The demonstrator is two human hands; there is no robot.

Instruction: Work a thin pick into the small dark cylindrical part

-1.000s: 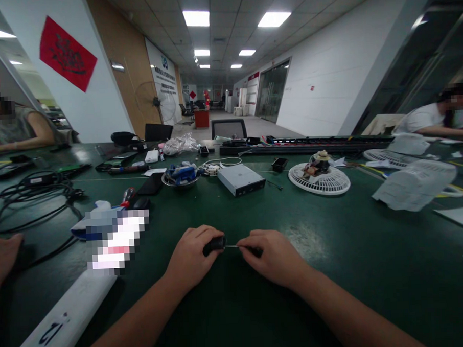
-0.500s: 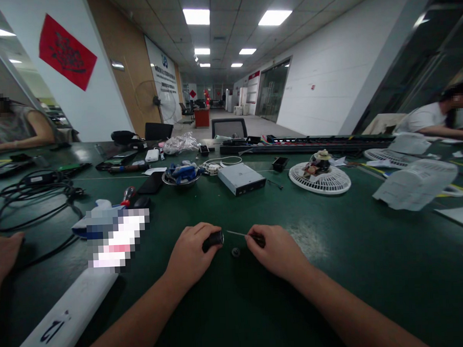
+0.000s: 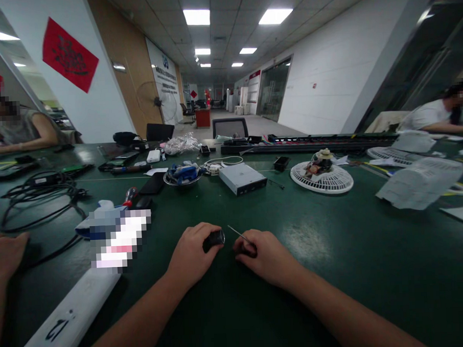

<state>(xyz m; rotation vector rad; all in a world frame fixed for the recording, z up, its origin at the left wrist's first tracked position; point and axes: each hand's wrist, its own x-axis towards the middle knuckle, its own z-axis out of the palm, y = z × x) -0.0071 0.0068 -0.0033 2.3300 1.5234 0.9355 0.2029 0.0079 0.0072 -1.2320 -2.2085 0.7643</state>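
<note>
My left hand [image 3: 191, 251] is wrapped round a short black cylinder [image 3: 217, 237], whose open, silvery-rimmed end faces right. Facing it, my right hand [image 3: 265, 253] grips a thin screwdriver [image 3: 238, 233]. The bare metal shaft points up and left, its tip just short of the cylinder and apart from it; the handle is hidden in the palm. Thumb and forefinger of that hand curl low over the table. Whether a small part is also between them cannot be made out.
Ahead lie a grey disc drive [image 3: 244, 178], a metal bowl with blue items [image 3: 182, 174] and a white fan grille [image 3: 321, 177]. On the left are a long white box [image 3: 69, 313], black cables [image 3: 40, 194] and another person's hand [image 3: 6, 250]. Clear plastic housings [image 3: 419, 183] stand right.
My right hand has shifted left and lower, and the screwdriver shaft has tilted upward. The small round dark part between the hands is no longer visible. My left hand stays nearly still.
</note>
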